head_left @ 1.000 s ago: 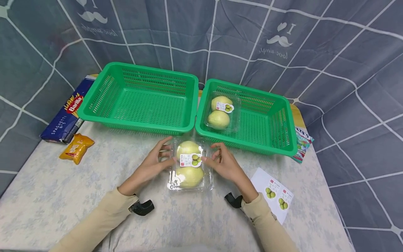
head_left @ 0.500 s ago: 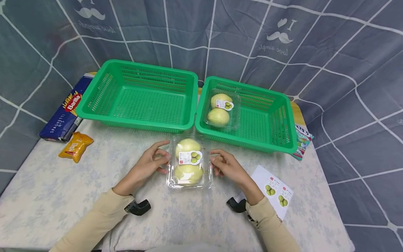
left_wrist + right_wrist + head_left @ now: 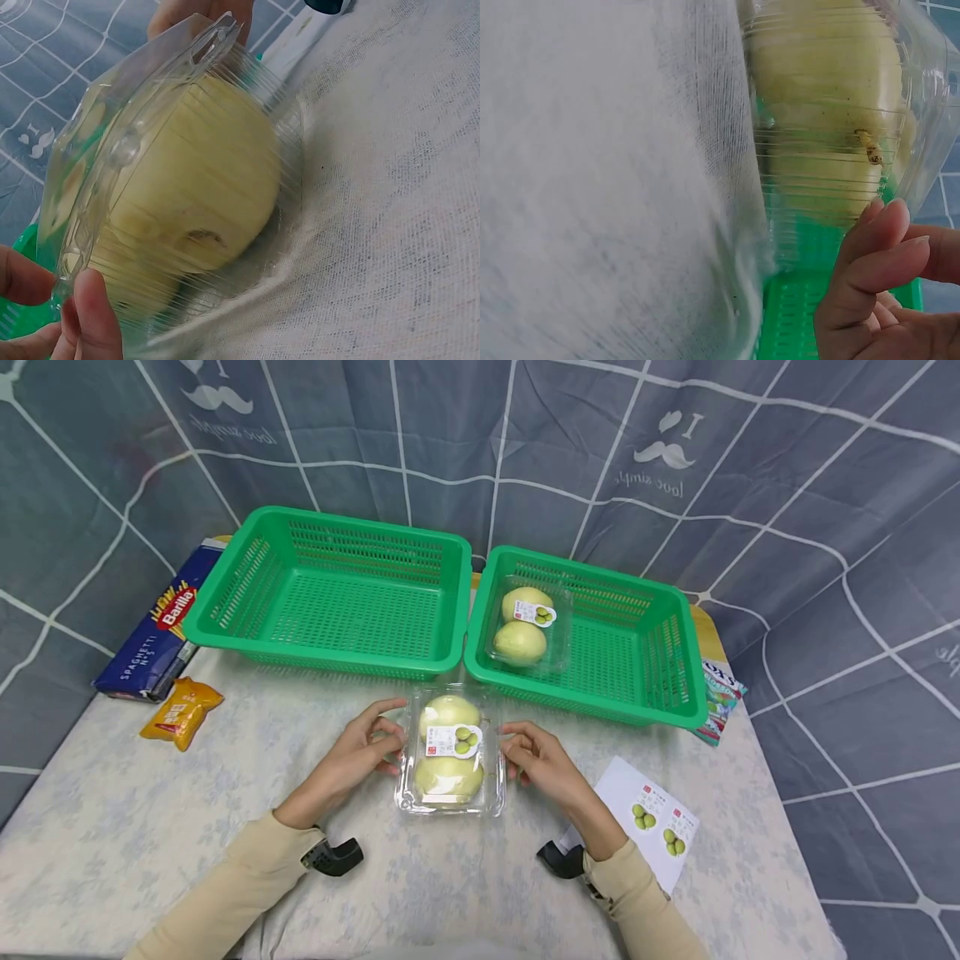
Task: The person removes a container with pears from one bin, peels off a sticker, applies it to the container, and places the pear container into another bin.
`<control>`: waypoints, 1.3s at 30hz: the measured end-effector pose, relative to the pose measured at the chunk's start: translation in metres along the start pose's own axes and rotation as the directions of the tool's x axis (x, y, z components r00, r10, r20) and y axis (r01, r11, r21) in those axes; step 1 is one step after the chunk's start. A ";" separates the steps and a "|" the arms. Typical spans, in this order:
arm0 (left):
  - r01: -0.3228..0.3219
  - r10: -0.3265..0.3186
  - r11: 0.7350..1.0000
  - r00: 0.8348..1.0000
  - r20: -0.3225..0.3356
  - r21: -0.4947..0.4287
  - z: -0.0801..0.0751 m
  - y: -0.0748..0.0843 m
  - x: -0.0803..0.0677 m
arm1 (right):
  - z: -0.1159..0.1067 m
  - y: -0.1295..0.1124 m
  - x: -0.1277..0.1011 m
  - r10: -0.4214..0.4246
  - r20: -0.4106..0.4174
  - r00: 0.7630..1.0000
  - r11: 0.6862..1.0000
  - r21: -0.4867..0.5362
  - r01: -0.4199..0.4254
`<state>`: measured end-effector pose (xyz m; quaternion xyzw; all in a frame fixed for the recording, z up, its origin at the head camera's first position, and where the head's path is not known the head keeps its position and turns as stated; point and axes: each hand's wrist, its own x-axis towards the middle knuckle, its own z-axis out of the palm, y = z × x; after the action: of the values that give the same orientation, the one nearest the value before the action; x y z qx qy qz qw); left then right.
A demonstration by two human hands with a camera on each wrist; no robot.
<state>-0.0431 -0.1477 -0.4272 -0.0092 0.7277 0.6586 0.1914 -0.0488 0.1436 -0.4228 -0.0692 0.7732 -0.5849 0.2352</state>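
Observation:
In the head view, a clear plastic fruit box [image 3: 493, 781] sits on the cloth in the middle, its lid down over two pale yellow pears [image 3: 448, 778]. A white label [image 3: 454, 741] with a picture of green fruit lies across the lid. My left hand [image 3: 358, 756] pinches the left rim between thumb and fingers, which shows close up in the left wrist view. At the opposite rim, my right hand [image 3: 546, 766] pinches with curled fingers; part of this contact hides behind the fingertips in the right wrist view.
Two green baskets [image 3: 360, 670] stand behind; the right basket [image 3: 600, 700] contains another labelled fruit box [image 3: 558, 647]. A label sheet [image 3: 652, 818] lies right, near my right forearm. A spaghetti box [image 3: 146, 660] and an orange packet [image 3: 182, 713] lie left, and a teal packet [image 3: 718, 706] right.
A second ago my right thumb was on the label; it has since drawn back to the right rim. My left hand has shifted slightly outward to the left rim. The box stays in place.

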 end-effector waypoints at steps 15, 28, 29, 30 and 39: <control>0.026 -0.027 0.999 0.998 0.049 0.030 0.007 -0.001 -0.012 | -0.002 -0.003 -0.026 0.001 0.009 1.000 0.999 0.037 -0.002; 0.003 0.006 0.999 0.984 0.180 -0.048 0.013 0.018 -0.026 | -0.013 -0.006 -0.056 -0.011 0.059 0.998 0.986 0.169 0.001; 0.001 0.009 0.999 0.982 0.191 -0.054 0.014 0.019 -0.027 | -0.014 -0.007 -0.059 -0.022 0.061 0.998 0.984 0.176 0.011; 0.000 0.013 0.998 0.979 0.203 -0.063 0.015 0.020 -0.028 | -0.016 -0.008 -0.061 -0.033 0.064 0.997 0.983 0.182 0.021; -0.023 0.071 0.983 0.962 0.263 -0.184 0.024 0.036 -0.033 | -0.030 -0.024 -0.073 -0.078 0.059 0.995 0.952 0.302 0.057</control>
<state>-0.0160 -0.1278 -0.3847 0.0804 0.6329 0.7208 0.2710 -0.0023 0.1901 -0.3738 -0.0795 0.6638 -0.7004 0.2499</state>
